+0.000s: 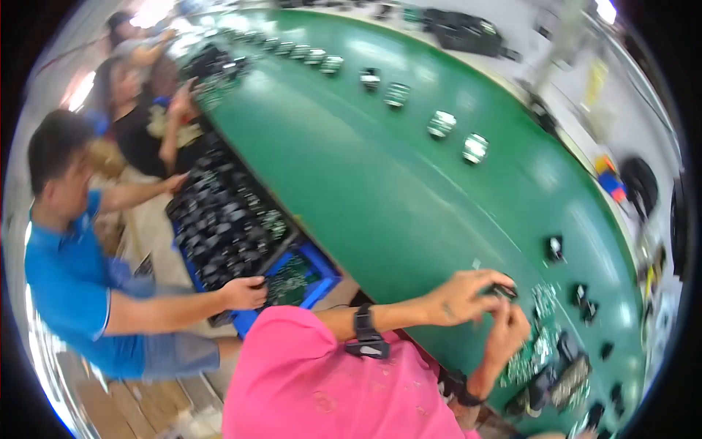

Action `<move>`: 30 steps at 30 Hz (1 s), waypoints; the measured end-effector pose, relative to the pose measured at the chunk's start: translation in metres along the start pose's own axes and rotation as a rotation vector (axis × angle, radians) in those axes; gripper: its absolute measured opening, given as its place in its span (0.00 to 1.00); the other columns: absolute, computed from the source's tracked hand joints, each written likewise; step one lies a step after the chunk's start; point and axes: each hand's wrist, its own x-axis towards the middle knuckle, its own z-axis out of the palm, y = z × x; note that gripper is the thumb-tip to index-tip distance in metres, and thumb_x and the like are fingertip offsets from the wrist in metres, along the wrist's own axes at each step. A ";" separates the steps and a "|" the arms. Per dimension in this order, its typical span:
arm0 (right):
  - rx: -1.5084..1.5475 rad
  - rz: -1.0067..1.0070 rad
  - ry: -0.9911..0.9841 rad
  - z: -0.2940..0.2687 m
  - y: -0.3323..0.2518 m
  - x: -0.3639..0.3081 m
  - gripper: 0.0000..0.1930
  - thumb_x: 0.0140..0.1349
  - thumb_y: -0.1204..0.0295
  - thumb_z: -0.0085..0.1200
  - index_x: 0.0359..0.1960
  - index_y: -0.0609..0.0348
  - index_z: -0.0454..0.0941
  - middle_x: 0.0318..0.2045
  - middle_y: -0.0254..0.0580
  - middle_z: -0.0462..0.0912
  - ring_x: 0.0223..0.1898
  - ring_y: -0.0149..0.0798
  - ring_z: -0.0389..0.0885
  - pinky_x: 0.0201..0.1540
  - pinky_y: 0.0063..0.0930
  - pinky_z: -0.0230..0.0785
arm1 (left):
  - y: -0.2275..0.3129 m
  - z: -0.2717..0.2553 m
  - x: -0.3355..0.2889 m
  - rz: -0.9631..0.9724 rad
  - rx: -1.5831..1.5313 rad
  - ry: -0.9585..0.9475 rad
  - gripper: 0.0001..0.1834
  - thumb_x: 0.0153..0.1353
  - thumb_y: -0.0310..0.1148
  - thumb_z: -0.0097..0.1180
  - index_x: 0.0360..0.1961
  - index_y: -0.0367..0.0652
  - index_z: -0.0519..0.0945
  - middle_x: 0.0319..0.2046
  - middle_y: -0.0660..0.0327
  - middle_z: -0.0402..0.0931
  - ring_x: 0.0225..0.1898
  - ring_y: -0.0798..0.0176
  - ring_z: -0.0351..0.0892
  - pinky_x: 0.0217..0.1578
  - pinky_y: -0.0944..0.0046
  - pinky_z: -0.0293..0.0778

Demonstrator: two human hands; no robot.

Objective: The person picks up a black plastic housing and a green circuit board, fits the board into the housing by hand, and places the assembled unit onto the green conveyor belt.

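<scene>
- Holding small dark part (504, 291) pinched in nearly closed left fingers (479, 279), over green counter (358, 212).
- With right fingers (518, 316) close below; cannot tell how open, or whether gripping.
- Noted circuit boards (542, 347) just right of right fingers.

Black held part (503, 291), green tabletop (329, 175), pink shirt (322, 388)

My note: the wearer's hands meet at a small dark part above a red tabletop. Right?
Only the colour is wrong: in the head view the tabletop is green. The left hand and right hand do meet at a small dark part above it.
</scene>
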 end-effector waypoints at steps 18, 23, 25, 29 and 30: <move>0.302 -0.006 -0.133 0.009 -0.028 -0.006 0.19 0.72 0.72 0.46 0.63 0.63 0.68 0.46 0.54 0.81 0.41 0.48 0.84 0.43 0.36 0.77 | -0.007 0.006 -0.005 0.055 0.164 0.099 0.22 0.70 0.23 0.43 0.64 0.35 0.62 0.44 0.49 0.79 0.31 0.61 0.85 0.28 0.66 0.82; 0.208 -0.151 -0.068 0.018 -0.014 -0.008 0.20 0.71 0.74 0.47 0.63 0.62 0.67 0.45 0.54 0.81 0.40 0.54 0.83 0.43 0.39 0.76 | -0.011 -0.006 -0.004 0.150 0.365 0.010 0.22 0.69 0.21 0.44 0.64 0.35 0.65 0.46 0.47 0.79 0.33 0.62 0.85 0.32 0.65 0.83; 0.200 -0.187 -0.026 0.019 -0.013 -0.008 0.20 0.70 0.75 0.47 0.63 0.62 0.68 0.44 0.54 0.81 0.40 0.55 0.82 0.43 0.40 0.76 | -0.013 -0.005 -0.004 0.242 0.464 0.009 0.22 0.69 0.20 0.45 0.63 0.35 0.66 0.47 0.47 0.79 0.34 0.61 0.85 0.33 0.65 0.83; 0.162 -0.272 0.004 0.018 -0.014 -0.003 0.21 0.69 0.76 0.49 0.63 0.62 0.67 0.40 0.53 0.80 0.37 0.53 0.81 0.39 0.40 0.74 | -0.016 -0.003 -0.004 0.323 0.453 0.058 0.23 0.67 0.19 0.46 0.64 0.37 0.67 0.46 0.46 0.79 0.36 0.60 0.86 0.34 0.64 0.84; 0.148 -0.293 0.001 0.018 -0.014 -0.002 0.22 0.69 0.76 0.50 0.64 0.63 0.66 0.39 0.53 0.80 0.36 0.51 0.81 0.38 0.39 0.74 | -0.019 -0.005 -0.003 0.396 0.490 0.081 0.24 0.67 0.19 0.47 0.64 0.37 0.67 0.46 0.46 0.80 0.36 0.59 0.86 0.34 0.64 0.84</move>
